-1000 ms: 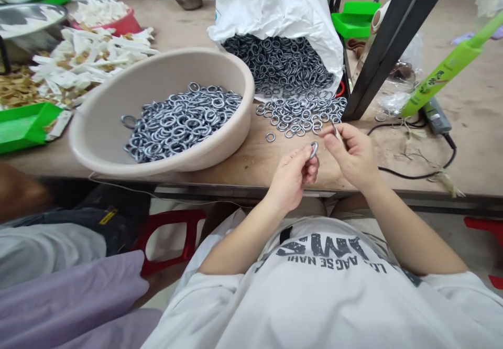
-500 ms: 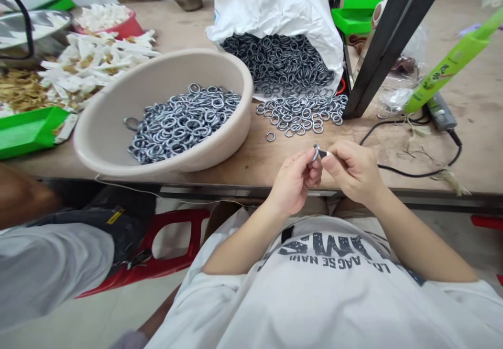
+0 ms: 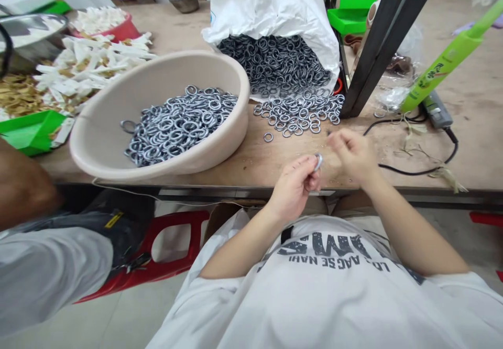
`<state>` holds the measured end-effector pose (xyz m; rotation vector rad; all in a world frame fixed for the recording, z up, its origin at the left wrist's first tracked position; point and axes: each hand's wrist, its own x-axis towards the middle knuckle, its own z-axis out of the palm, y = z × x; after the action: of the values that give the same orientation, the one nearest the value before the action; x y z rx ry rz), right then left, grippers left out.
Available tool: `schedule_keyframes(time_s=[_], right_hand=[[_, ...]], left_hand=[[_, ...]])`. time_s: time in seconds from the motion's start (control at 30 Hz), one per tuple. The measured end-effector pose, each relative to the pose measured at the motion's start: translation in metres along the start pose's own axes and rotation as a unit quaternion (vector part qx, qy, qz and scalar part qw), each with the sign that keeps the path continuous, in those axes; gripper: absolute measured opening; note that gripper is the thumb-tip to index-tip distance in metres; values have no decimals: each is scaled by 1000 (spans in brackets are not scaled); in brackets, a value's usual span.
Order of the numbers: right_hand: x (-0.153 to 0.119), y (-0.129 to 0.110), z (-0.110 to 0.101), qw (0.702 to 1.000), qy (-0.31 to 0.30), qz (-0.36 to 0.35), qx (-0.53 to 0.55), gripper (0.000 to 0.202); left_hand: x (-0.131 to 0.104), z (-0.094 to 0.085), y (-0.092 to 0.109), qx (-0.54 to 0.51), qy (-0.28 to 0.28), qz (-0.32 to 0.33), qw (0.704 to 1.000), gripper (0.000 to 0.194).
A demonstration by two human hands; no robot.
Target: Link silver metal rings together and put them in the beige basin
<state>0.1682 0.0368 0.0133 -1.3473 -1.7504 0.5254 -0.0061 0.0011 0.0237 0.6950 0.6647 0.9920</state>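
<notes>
Between thumb and fingers, my left hand (image 3: 293, 185) pinches a grey metal ring (image 3: 318, 162) over the front edge of the table. My right hand (image 3: 353, 157) is just to the right of it, apart from the ring. Its fingers are curled and blurred by motion; a small dark thing (image 3: 329, 133) shows at the fingertips, too smeared to name. Behind my hands, loose metal rings (image 3: 301, 112) lie spilled from a white sack (image 3: 275, 8) full of more rings. A large beige basin (image 3: 157, 66) to the left holds a heap of similar rings.
A black metal post (image 3: 387, 45) rises right of the sack. Beyond it lie a lime-green tool (image 3: 442, 68) and a black cable (image 3: 416, 172). White pieces (image 3: 90, 66) are piled at far left, near a green tray (image 3: 33, 134). Another person's arm (image 3: 25, 189) is at left.
My right hand has drawn away from the ring, up and slightly right, with the small dark thing. My left hand keeps the ring, a little lower. The whole view has shifted slightly.
</notes>
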Motion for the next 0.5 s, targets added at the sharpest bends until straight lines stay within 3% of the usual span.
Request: schedule_keyframes(time_s=[0.07, 0.2, 0.33, 0.5], right_hand=[[13, 24, -4, 997, 32, 57, -40, 50], [26, 56, -9, 978, -11, 55, -201, 36], [25, 61, -7, 963, -47, 50, -259, 24], [14, 59, -15, 970, -17, 49, -238, 24]], left_hand=[[-2, -5, 0, 9, -6, -14, 1000, 35], [3, -22, 1, 26, 13, -20, 999, 22], [11, -34, 2, 29, 25, -5, 999, 39], [18, -37, 4, -15, 57, -25, 998, 19]])
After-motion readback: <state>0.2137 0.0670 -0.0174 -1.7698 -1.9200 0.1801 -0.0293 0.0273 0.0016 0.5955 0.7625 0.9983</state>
